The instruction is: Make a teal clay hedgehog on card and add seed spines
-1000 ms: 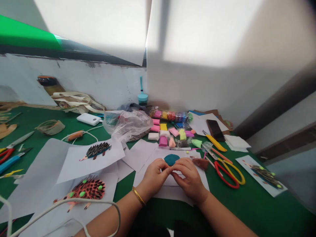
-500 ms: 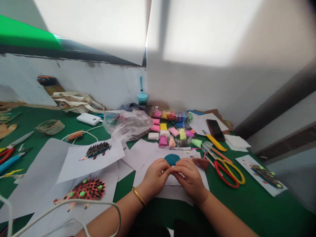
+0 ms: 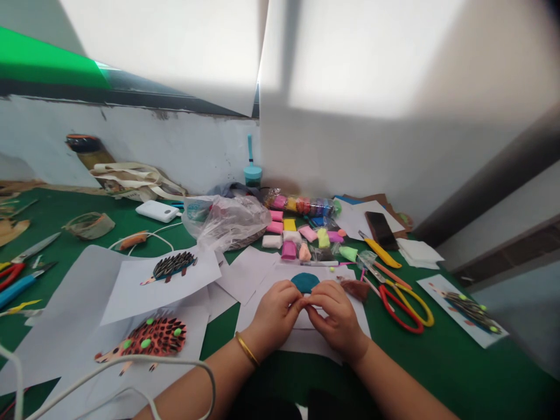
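Observation:
My left hand [image 3: 277, 312] and my right hand [image 3: 336, 318] meet over a white sheet of paper [image 3: 258, 306], fingertips pinched together. Whatever sits between them is hidden by the fingers or too small to name. Just beyond the fingertips, a dark teal half-round piece of modelling clay [image 3: 305, 282] lies on the sheet. To the right of my right hand rests a brown lump [image 3: 356, 288], perhaps clay in a wrapper. A gold bracelet circles my left wrist.
Packets of coloured clay [image 3: 289, 249] and a plastic bag [image 3: 231, 221] lie behind the paper. Scissors [image 3: 402, 306], a yellow cutter [image 3: 380, 251] and a phone [image 3: 381, 230] are to the right. Hedgehog pictures [image 3: 149, 344] and a white cable [image 3: 144, 357] occupy the left.
My fingers have shifted very slightly while staying pinched together. The clay and everything around it stay where they were.

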The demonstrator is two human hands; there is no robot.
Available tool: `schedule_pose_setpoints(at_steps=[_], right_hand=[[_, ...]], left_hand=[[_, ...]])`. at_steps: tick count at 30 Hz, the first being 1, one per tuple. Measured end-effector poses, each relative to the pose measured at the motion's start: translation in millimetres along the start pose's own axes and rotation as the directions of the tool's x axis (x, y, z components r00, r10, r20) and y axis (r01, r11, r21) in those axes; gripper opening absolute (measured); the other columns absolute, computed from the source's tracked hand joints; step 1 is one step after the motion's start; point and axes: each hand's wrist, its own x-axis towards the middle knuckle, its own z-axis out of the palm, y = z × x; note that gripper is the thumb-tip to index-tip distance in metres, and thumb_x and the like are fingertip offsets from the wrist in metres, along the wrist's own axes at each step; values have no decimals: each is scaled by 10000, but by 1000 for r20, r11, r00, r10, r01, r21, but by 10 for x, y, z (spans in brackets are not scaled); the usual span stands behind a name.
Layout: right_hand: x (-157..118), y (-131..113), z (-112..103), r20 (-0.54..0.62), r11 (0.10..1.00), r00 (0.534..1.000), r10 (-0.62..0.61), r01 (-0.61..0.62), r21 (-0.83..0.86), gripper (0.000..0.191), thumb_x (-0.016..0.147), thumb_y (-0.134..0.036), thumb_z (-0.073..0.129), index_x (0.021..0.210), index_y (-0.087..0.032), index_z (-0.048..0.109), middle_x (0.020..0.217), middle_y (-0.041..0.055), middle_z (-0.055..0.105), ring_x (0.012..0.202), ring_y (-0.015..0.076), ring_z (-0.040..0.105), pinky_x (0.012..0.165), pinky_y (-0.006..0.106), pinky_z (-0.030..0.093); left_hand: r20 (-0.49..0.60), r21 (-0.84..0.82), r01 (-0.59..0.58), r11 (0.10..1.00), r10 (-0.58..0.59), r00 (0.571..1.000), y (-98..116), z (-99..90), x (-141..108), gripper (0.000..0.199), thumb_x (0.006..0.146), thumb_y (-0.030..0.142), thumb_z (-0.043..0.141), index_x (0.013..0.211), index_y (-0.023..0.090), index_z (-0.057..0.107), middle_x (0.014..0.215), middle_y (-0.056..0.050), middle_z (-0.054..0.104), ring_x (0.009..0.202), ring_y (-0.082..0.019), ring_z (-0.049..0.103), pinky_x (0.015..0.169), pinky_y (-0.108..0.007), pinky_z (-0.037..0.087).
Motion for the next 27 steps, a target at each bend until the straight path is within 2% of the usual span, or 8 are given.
schedule_pose_setpoints(at_steps=[8, 20, 23, 27], right_hand=[[7, -12, 9, 0, 1000, 1000, 10, -10, 7, 171, 831, -98, 633, 937, -232, 647, 880, 41, 644, 879, 209, 573, 777, 400, 478], [22, -3, 19, -4, 1000, 1000, 21, -21, -7, 169, 860, -112, 609, 957, -239, 665, 866, 42, 643, 873, 208, 574, 761, 386, 482], [21, 2, 21, 3, 1000, 1000, 22, -22, 0, 163, 860, -110, 613, 952, -235, 661, 864, 40, 637, 871, 203, 568, 766, 387, 479], [17, 5, 26, 3, 1000, 1000, 12, -12, 2, 158, 852, -107, 618, 942, -231, 654, 868, 40, 633, 875, 202, 563, 760, 385, 477]], left_hand=[[1, 34, -9, 999, 9, 1000, 40, -3, 2, 265, 988, 287, 441, 765, 189, 545, 845, -39, 544, 845, -184, 505, 781, -328, 431], [-21, -77, 86, 993, -88, 996, 63, -26, 31, 213, 949, 290, 527, 763, 192, 565, 847, -32, 558, 844, -181, 537, 763, -311, 439], [-25, -110, 91, 990, -94, 995, 51, -17, 34, 219, 943, 283, 535, 745, 190, 544, 822, -24, 543, 815, -174, 529, 741, -305, 432], [-18, -76, 66, 995, -68, 998, 31, -6, 25, 206, 950, 252, 507, 755, 190, 533, 845, -33, 539, 839, -182, 516, 756, -313, 432]])
